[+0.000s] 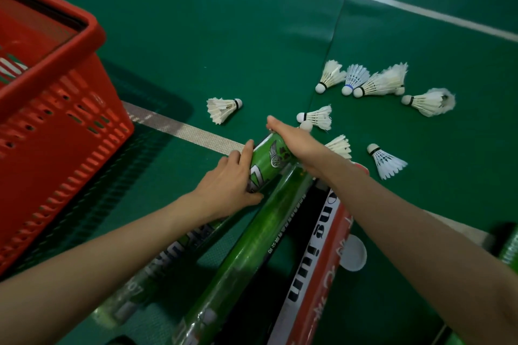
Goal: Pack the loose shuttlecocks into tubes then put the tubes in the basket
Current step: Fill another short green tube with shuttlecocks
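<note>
Left grip [232, 182]: curled round glossy green cylindrical tube [270, 161].
Right grip [291, 143]: caps its 12 o'clock end; fingers hidden, cannot tell.
Risk: slick tube slips onto white feather shuttlecocks [330, 75], 2 o'clock.

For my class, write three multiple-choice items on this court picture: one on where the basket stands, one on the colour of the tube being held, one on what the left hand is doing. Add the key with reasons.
1. Where does the red basket stand?
A) right of the hands
B) left of the hands
C) between the hands

2. What colour is the tube that both hands hold?
A) blue
B) yellow
C) green

3. What is the left hand doing?
A) gripping the tube
B) lying flat on the floor
C) holding a shuttlecock

Key:
1 B, the red basket fills the left edge of the view.
2 C, its wrap is glossy green.
3 A, its fingers curl round the tube, while the right hand covers the far end.
</note>
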Available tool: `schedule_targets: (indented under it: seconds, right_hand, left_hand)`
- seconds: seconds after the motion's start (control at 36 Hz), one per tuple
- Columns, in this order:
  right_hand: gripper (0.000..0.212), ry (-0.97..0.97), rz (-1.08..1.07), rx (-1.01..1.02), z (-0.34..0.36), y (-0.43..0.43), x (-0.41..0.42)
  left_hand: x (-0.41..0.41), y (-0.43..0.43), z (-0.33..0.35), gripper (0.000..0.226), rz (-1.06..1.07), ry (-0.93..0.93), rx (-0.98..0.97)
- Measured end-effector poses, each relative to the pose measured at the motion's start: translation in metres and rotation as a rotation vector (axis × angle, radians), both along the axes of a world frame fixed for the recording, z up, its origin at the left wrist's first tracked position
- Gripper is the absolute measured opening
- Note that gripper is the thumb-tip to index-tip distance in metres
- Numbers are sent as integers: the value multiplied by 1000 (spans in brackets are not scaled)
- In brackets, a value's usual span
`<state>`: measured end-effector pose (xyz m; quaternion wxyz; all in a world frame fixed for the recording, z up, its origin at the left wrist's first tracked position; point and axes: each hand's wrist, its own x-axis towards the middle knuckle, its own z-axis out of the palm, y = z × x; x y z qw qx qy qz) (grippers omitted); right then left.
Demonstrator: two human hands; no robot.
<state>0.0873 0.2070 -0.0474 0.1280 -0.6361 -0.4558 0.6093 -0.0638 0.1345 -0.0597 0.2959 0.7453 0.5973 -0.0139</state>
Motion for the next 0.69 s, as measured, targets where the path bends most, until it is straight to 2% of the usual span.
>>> schedule_targets:
  seconds: [0.06,0.11,0.17,0.25,0.36,0.44,0.53,0.61,0.69]
  right_hand:
    - [70,14,-102,48,-7,-1,3]
    - [47,-15,-183,144,-14,-5,8]
    - [33,-99,-130,275,-17,-12,16]
    - [24,-199,-34,488,-13,-23,31]
    - [19,-234,28,476,-8,-30,50]
    - [16,-299,39,454,-11,-37,70]
    - [17,-447,123,537,-14,-45,97]
    - [19,-636,208,584,-17,-53,130]
    - [21,-797,203,568,-17,-63,166]
  left_hand:
    - [2,7,-7,112,29,-57,-67]
    - [5,14,-15,109,105,-130,-154]
    - [7,16,-23,99,162,-161,-203]
    - [13,10,-31,84,82,-79,-187]
    - [23,6,-31,77,20,36,-113]
    - [35,11,-19,67,-106,45,10]
    - [56,17,1,63,-257,18,51]
    - [80,21,21,63,-467,104,75]
    - [101,26,38,61,-634,198,87]
